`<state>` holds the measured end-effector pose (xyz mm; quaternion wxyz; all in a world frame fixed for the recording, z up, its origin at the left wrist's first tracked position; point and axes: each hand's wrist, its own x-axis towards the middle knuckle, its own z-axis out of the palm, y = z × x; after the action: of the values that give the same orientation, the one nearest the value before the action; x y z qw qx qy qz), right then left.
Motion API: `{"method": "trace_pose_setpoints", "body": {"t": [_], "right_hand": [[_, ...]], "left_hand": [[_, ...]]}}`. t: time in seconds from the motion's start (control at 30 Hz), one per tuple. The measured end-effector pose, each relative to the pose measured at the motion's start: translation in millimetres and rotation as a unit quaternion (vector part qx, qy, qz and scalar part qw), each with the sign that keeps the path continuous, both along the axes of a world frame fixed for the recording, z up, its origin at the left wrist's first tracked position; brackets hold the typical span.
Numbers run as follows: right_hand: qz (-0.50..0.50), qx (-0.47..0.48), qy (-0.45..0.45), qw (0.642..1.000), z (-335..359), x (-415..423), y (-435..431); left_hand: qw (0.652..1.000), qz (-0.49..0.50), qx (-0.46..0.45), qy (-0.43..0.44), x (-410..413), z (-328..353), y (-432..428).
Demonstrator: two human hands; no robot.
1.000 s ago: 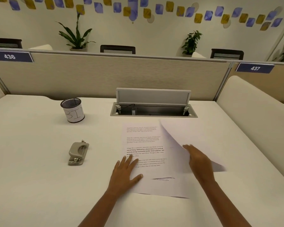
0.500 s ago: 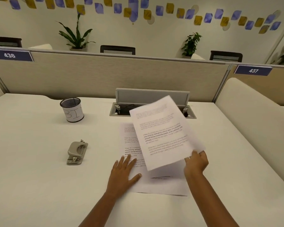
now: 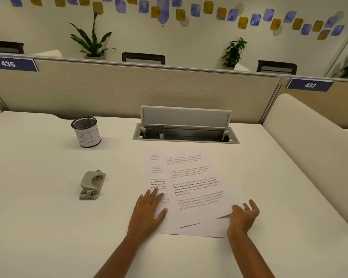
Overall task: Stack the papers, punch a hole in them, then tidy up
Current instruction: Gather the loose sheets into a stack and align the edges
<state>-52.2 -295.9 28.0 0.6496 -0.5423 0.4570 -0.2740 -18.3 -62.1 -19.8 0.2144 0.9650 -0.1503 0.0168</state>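
Pinning bottom sheet [image 3: 153, 173] mid-frame with flat, straight-fingered left hand [image 3: 149, 211] to stop sliding. Probably squaring skewed top sheet [image 3: 197, 189] with loose, spread-fingered right hand [image 3: 243, 216].

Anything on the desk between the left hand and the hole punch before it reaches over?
Nothing visible. The left hand lies flat on the papers; the hole punch sits apart to its left, only bare desk between them. The mesh cup marked BIN stands farther back, off that line.
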Motion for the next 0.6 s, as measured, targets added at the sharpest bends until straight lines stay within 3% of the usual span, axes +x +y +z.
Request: {"method": "trace_pose_setpoints", "body": {"t": [0.1, 0.23, 0.33, 0.43, 0.5, 0.6], "right_hand": [[0.042, -0.194, 0.028, 0.980, 2.2, -2.8, 0.0], [0.227, -0.423, 0.061, 0.875, -0.4, -2.5, 19.0], [0.386, -0.477, 0.129, 0.779, -5.8, 2.6, 37.5], [0.462, -0.528, 0.222, 0.677, -19.6, 8.5, 52.0], [0.480, -0.533, 0.248, 0.651, -28.6, 9.3, 58.2], [0.473, -0.547, 0.249, 0.644, -39.3, 7.2, 59.3]], "left_hand": [[1.000, 0.002, -0.004, 0.004, -1.0, 1.7, -0.4], [1.000, 0.006, -0.014, 0.006, -1.9, 4.3, -1.3], [0.999, 0.011, -0.034, 0.008, -3.7, 9.3, -2.2], [0.998, 0.024, -0.057, 0.025, -4.2, 14.9, -1.6], [0.996, 0.056, -0.053, 0.041, -5.1, 18.9, -1.1], [0.986, 0.150, -0.065, 0.032, -8.1, 27.7, -2.0]]}}
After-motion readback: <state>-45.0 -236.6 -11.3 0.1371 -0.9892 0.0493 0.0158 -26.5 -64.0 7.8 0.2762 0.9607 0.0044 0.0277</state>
